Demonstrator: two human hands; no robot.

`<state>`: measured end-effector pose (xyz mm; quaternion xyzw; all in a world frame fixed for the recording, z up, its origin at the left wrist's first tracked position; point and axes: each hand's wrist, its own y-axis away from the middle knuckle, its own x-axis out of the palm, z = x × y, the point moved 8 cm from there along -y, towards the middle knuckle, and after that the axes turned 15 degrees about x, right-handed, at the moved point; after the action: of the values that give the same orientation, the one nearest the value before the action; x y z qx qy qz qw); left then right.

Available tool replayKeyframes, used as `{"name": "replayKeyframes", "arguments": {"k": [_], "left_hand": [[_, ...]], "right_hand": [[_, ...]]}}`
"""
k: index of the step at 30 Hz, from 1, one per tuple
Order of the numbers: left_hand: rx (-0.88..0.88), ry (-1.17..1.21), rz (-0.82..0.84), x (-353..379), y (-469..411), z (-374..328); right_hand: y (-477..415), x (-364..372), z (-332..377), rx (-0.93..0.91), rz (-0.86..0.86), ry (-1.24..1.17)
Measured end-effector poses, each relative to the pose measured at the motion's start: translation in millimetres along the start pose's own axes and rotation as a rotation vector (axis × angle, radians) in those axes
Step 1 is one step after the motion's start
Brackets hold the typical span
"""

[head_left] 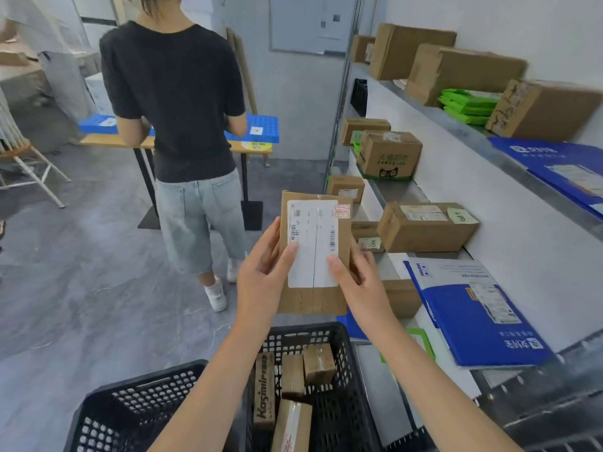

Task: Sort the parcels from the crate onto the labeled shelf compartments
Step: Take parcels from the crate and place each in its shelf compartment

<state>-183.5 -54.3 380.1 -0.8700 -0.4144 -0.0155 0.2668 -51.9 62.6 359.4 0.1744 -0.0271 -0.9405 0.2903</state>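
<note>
I hold a flat brown cardboard parcel (313,298) with a white shipping label upright in front of me, above the crates. My left hand (261,275) grips its left edge with the thumb on the label. My right hand (362,282) grips its right edge, thumb also on the label. Below, a black plastic crate (342,402) contains several small brown parcels (318,363). A second black crate (137,402) stands to its left. The metal shelf (509,158) on the right has tiers carrying cardboard boxes and blue mailers.
A person in a black top and light jeans (182,125) stands ahead, back to me, at a table with a blue tray (261,128). Shelf tiers hold a brown box (424,226), a blue envelope (479,318) and green bags (466,106). Grey floor spreads left.
</note>
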Motion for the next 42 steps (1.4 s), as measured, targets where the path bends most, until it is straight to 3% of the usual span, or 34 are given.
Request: {"name": "replayKeyframes", "arguments": {"k": [10, 23, 33, 42], "left_hand": [[-0.086, 0.058, 0.104, 19, 24, 20], [-0.212, 0.186, 0.39, 112, 101, 17], [-0.251, 0.275, 0.497, 152, 180, -25], [-0.196, 0.339, 0.655, 150, 290, -110]], "right_hand": [[30, -20, -27, 0.087, -0.095, -0.083], [124, -108, -84, 0.179, -0.428, -0.21], [221, -153, -107, 0.158, -0.624, -0.197], [378, -163, -116, 0.129, -0.756, -0.248]]}}
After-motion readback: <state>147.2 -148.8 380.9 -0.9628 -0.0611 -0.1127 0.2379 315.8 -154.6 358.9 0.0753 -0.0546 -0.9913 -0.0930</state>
